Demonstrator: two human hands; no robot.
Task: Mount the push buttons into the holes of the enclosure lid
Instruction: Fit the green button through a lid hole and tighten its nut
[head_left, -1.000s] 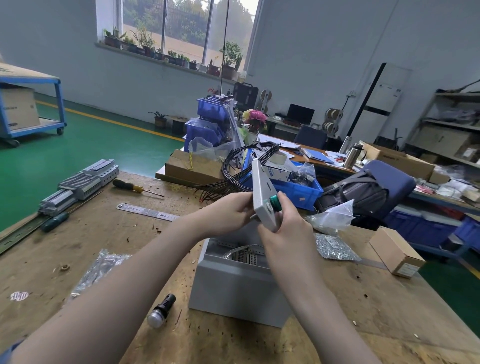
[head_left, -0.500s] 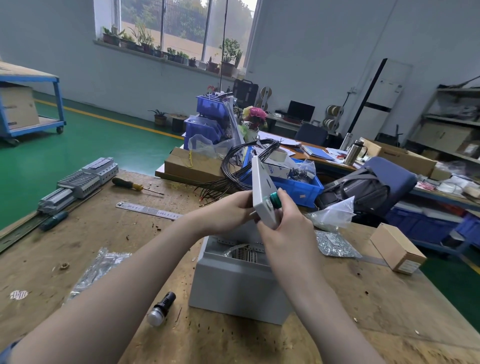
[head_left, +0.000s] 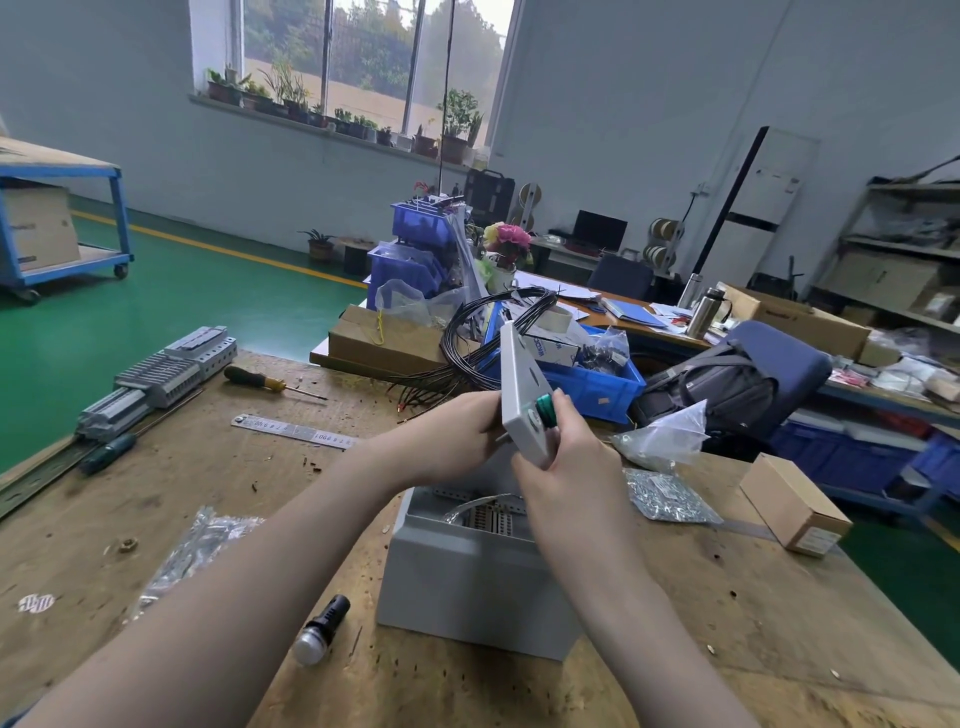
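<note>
Nearest me, by the bench's front edge, one spare push button (head_left: 323, 630) lies on its side, black body, clear cap, not yet mounted. Just past it sits the open grey enclosure box (head_left: 470, 571), one of them, terminals showing inside. Above the box I'm holding the enclosure lid (head_left: 522, 397) up on edge. My right hand (head_left: 569, 467) grasps its lower end, fingers curled round the edge, thumb up beside the green push button (head_left: 545, 404) that already sits in a hole. My left hand (head_left: 467, 434) is curled in behind the lid; I reckon it's working the back of that button, though what it pinches is hidden. So by my count: one button seated, probably being fastened, one waiting on the bench, and at least one more open hole shows higher up the lid. Farther out toward the bench's left edge, one steel ruler (head_left: 293, 431) and two screwdrivers (head_left: 270, 383).
</note>
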